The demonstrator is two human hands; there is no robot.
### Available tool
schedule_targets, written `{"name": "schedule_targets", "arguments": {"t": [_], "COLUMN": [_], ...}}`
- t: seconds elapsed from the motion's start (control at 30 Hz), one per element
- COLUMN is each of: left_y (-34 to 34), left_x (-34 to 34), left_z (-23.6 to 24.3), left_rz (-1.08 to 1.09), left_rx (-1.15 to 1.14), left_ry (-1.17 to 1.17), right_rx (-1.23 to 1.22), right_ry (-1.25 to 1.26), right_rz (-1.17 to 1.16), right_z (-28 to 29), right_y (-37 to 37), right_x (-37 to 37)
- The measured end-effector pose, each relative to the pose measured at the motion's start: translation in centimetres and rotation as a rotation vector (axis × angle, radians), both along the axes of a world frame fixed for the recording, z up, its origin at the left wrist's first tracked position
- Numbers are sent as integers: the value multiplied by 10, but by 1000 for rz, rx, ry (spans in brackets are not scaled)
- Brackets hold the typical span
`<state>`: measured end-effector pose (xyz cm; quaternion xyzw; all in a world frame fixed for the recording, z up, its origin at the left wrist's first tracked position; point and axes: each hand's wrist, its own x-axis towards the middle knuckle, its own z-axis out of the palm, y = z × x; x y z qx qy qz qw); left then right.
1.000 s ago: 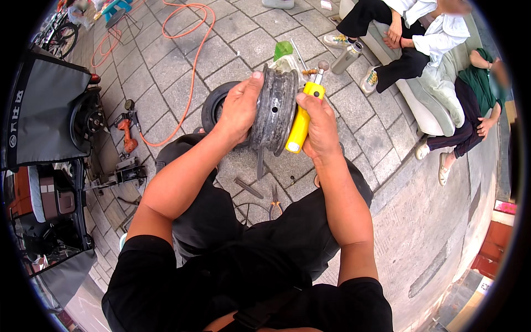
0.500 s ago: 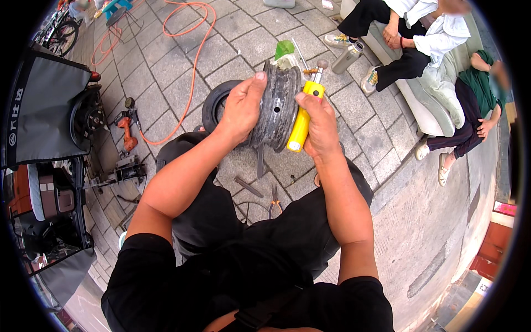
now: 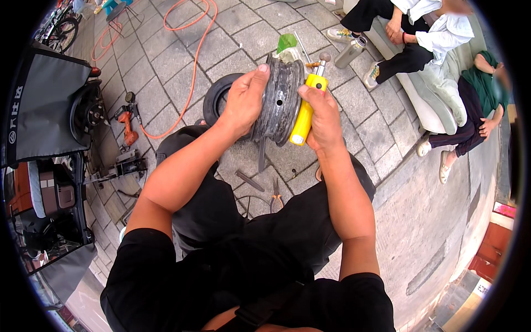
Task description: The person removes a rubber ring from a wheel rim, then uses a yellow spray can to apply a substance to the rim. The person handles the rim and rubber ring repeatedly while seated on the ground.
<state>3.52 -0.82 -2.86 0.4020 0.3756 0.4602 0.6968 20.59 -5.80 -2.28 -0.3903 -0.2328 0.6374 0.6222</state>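
A worn, dirty metal wheel rim [image 3: 280, 105] is held on its edge above the paving, between my two hands. My left hand [image 3: 244, 104] grips its left side, thumb on the edge. Against the rim's right side, my right hand [image 3: 323, 119] is closed around a yellow-handled tool [image 3: 303, 123] with a metal shaft and a rounded grey head; its exact kind is unclear. Behind my left hand a black tyre [image 3: 212, 105] lies on the ground, partly hidden. Below the rim are a flat metal bar [image 3: 250, 181] and pliers [image 3: 276, 200] with orange-and-black handles.
An orange hose [image 3: 194, 72] runs over the paving to a cordless orange tool [image 3: 130, 130] at left. A grey-covered vehicle [image 3: 50, 105] stands farther left. At right, two people sit on a pale sofa [image 3: 423, 99], beside a metal bottle [image 3: 350, 52]. Green packaging [image 3: 286, 42] lies beyond the rim.
The view has shifted slightly. My hands keep the same hold on the rim and the yellow-handled tool, which sit a little higher and farther right in view.
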Motion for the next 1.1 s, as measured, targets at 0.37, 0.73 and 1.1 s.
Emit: {"name": "schedule_targets", "arguments": {"t": [0.37, 0.73, 1.1], "left_y": [0, -3, -8], "left_x": [3, 2, -7], "left_z": [-6, -11, -4], "left_rz": [38, 51, 41], "left_rx": [31, 191, 366], "left_ry": [31, 149, 317], "right_rx": [3, -23, -11], "right_ry": [-8, 14, -38], "right_rz": [7, 37, 48], "right_z": [0, -1, -10], "right_y": [0, 1, 2], "right_x": [0, 1, 4]}}
